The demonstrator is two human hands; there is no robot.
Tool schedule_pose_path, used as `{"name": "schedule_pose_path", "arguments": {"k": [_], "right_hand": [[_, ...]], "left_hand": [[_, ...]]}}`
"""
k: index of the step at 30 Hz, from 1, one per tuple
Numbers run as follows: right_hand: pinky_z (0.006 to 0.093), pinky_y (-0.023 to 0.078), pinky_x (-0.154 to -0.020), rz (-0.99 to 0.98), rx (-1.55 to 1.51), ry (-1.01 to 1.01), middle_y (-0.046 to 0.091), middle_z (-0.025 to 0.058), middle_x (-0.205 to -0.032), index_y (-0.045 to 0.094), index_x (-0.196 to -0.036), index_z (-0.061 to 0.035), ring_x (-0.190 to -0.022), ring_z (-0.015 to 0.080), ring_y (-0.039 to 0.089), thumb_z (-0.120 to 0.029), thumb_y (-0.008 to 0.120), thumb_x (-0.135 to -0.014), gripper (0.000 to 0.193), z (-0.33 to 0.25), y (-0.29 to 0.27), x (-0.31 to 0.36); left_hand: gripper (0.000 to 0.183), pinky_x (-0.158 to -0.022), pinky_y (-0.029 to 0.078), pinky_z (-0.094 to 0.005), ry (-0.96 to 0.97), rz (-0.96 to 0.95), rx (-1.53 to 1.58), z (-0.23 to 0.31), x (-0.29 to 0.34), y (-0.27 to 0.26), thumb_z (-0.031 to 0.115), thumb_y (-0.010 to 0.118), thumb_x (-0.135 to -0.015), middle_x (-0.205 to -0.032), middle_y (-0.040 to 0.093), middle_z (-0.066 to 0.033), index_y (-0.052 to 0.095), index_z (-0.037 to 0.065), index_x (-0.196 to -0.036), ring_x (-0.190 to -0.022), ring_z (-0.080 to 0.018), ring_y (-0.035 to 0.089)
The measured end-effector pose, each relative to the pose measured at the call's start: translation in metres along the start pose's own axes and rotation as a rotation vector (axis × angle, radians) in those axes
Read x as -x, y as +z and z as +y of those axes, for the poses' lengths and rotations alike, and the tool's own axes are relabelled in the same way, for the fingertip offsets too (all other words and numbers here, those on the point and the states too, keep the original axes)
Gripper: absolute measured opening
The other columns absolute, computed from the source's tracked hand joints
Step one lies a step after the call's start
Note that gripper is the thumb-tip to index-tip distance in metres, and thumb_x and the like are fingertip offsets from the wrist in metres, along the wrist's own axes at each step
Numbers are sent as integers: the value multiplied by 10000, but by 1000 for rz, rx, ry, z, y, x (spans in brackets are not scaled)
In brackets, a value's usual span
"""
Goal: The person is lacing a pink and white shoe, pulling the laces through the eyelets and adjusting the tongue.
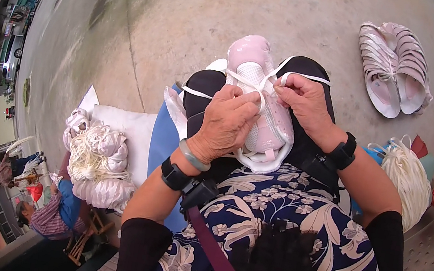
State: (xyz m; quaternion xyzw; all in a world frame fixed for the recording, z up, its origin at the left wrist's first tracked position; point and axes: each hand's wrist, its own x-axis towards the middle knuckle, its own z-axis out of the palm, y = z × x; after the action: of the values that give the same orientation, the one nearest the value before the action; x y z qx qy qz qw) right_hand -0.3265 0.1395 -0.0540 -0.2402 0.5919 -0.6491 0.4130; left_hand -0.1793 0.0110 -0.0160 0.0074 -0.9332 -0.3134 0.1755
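A pink-and-white shoe upper (251, 49) rests on my lap between my knees, its pink toe pointing away from me. White shoelace (264, 84) runs through its eyelets, and loose lengths trail over both black-covered knees. My left hand (228, 120) is closed in a pinch on the lace, over the left side of the upper. Close beside it, my right hand (307, 104) pinches another part of the same lace at the eyelets. Both sets of fingertips nearly meet, and they partly hide the lacing.
Stacked pink-and-white shoe uppers (395, 67) lie on the concrete at far right. A bundle of white laces (409, 178) sits beside my right arm. To my left, a heap of laces and uppers (99, 153) lies by a white sack (132, 127). Another person (59, 204) sits beyond it.
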Motion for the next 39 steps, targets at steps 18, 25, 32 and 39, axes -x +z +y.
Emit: {"name": "schedule_pose_path", "arguments": {"k": [18, 25, 32, 39], "right_hand": [[307, 434, -595, -13, 537, -310, 540, 105, -707, 567, -775, 10, -646, 219, 530, -94, 629, -773, 121, 8, 11, -2], [282, 413, -532, 0, 586, -139, 540, 91, -632, 559, -755, 1, -553, 166, 498, -159, 655, -799, 192, 1, 5, 1], [273, 399, -519, -69, 604, -360, 572, 71, -654, 617, -789, -21, -562, 163, 527, -127, 638, -807, 110, -10, -1, 14], [332, 368, -649, -311, 1136, -843, 522, 27, -720, 623, -941, -130, -675, 189, 541, -153, 651, -737, 208, -24, 16, 12]], "left_hand": [[135, -687, 445, -327, -67, 105, 95, -5, 6, -6, 26, 649, -726, -930, 618, -68, 574, 31, -838, -775, -251, 528], [111, -499, 385, -199, -721, 787, 762, -17, 41, -41, 134, 601, -883, -672, 549, -12, 596, 35, -832, -568, -60, 481], [103, -462, 418, -197, -911, 555, 1266, -9, 56, -12, 138, 584, -893, -707, 609, -55, 574, 36, -879, -539, -98, 552], [139, -455, 438, -172, -886, 434, 1280, -6, 32, 9, 134, 599, -885, -727, 635, -64, 574, 13, -820, -539, -73, 577]]}}
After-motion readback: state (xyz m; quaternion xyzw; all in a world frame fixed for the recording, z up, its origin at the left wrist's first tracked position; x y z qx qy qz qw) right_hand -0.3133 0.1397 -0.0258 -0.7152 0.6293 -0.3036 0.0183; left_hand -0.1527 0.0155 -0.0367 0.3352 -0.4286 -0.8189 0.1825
